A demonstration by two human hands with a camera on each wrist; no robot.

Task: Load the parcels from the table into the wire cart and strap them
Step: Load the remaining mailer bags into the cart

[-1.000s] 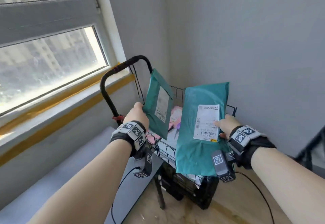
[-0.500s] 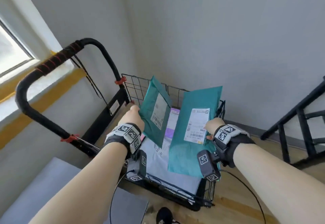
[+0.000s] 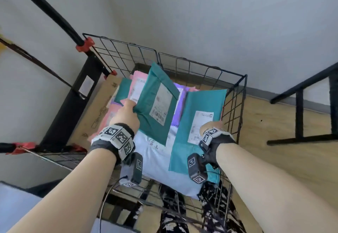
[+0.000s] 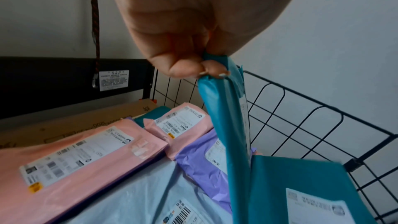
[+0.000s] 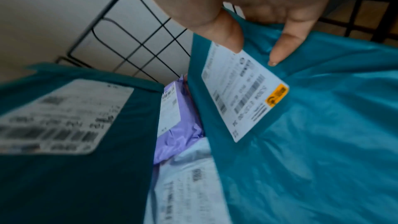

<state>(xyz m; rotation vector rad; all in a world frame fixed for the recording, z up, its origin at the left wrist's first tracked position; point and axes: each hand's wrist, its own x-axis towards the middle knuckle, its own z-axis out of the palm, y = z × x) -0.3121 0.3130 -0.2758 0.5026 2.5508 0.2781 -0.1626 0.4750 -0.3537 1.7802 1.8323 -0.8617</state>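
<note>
Both teal parcels have come down since a second ago, from chest height in front of the window to just above the wire cart [image 3: 236,93], which now fills our view from overhead. Our left hand [image 3: 126,114] pinches the smaller teal parcel [image 3: 157,102] by its edge, fingers [image 4: 193,69] curled tight on the plastic, so it hangs tilted over the cart's middle. Our right hand [image 3: 210,125] grips the larger teal parcel [image 3: 203,102], thumb [image 5: 228,35] on its white label, against the cart's right wire wall. Beneath them in the cart lie two pink parcels [image 4: 86,156], a purple parcel [image 4: 202,164] and a pale blue parcel [image 3: 157,161]. A flat cardboard box [image 3: 97,112] lines the cart's left side, beside its black handle [image 3: 54,14].
</note>
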